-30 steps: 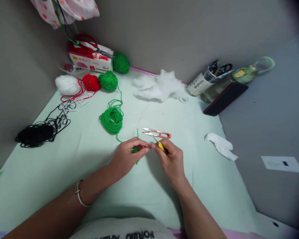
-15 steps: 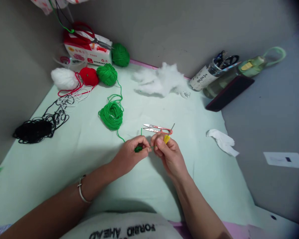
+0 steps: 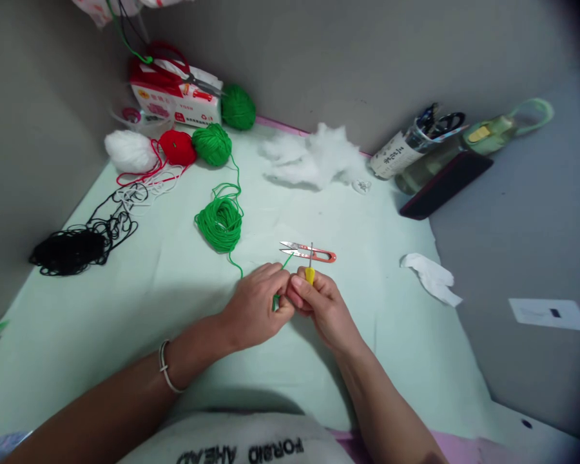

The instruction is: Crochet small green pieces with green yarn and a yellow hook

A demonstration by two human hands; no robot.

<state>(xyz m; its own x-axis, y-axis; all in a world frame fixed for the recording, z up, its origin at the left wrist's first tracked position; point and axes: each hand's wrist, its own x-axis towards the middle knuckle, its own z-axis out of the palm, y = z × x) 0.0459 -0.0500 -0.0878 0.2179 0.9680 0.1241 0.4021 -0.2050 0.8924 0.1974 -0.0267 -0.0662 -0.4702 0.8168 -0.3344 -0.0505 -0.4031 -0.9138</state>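
Observation:
My left hand (image 3: pixel 255 303) is closed around a small green crocheted piece (image 3: pixel 275 300), mostly hidden by the fingers. My right hand (image 3: pixel 321 304) pinches a yellow-handled crochet hook (image 3: pixel 310 272), its metal tip pointing up and away. The two hands touch at the fingertips. A green strand (image 3: pixel 235 263) runs from the work to a loose green yarn coil (image 3: pixel 219 222). Orange thread snips (image 3: pixel 308 252) lie just beyond my hands.
White, red and green yarn balls (image 3: pixel 212 144) sit at the back left by a red-and-white box (image 3: pixel 176 103). Black yarn (image 3: pixel 70 248) lies left, white stuffing (image 3: pixel 316 158) at the back, a crumpled tissue (image 3: pixel 432 276) right. A jar (image 3: pixel 401 153), a bottle (image 3: pixel 464 145) and a phone (image 3: pixel 447 183) lie far right.
My hands have drawn closer together. The hook has swung from pointing at the work to standing upright, and the green piece has slipped deeper into my left fingers.

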